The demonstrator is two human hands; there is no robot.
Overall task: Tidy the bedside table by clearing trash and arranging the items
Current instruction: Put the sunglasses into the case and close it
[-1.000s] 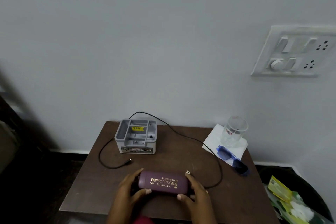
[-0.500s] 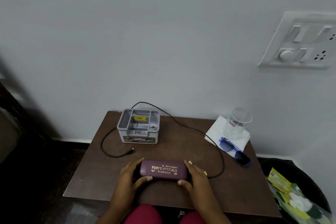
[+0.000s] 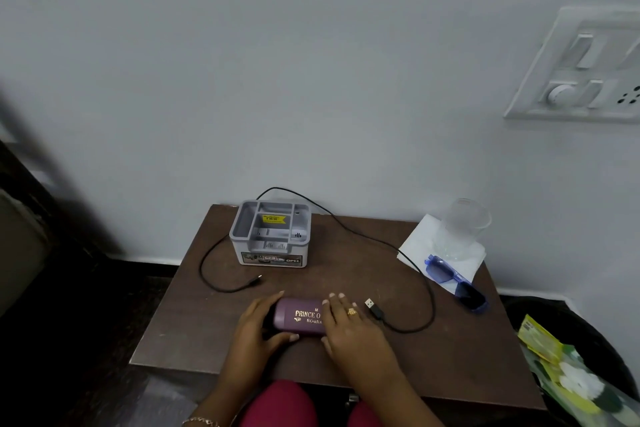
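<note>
Both hands are on the maroon hard-shell spectacle case (image 3: 298, 317). It lies flat, gold lettering up, on the brown wooden desk (image 3: 194, 322), straight in front of the grey plastic organiser box (image 3: 270, 236) and well apart from it.

Left hand (image 3: 258, 326): grip closed round the case's left end, fingers behind, thumb in front.
Right hand (image 3: 349, 326): laid over the right half, fingers across the lid, thumb at the near side. I read that as a hold too, though the palm hides that end.

Step in hand, as I judge it: arranging, either squaring the case up or getting ready to open it.

- Blue plastic sunglasses (image 3: 457, 282) lie right of the organiser box, partly on a white paper napkin (image 3: 415, 239) that also carries a clear drinking glass (image 3: 464, 229).
- A black USB cable (image 3: 374, 239) runs loose behind the box and out to both sides. Its plug (image 3: 372, 307) lies just beside the right hand.

Next move probably calls for opening the case and reaching right for the sunglasses without snagging the cable. The cable will want coiling after that.
</note>
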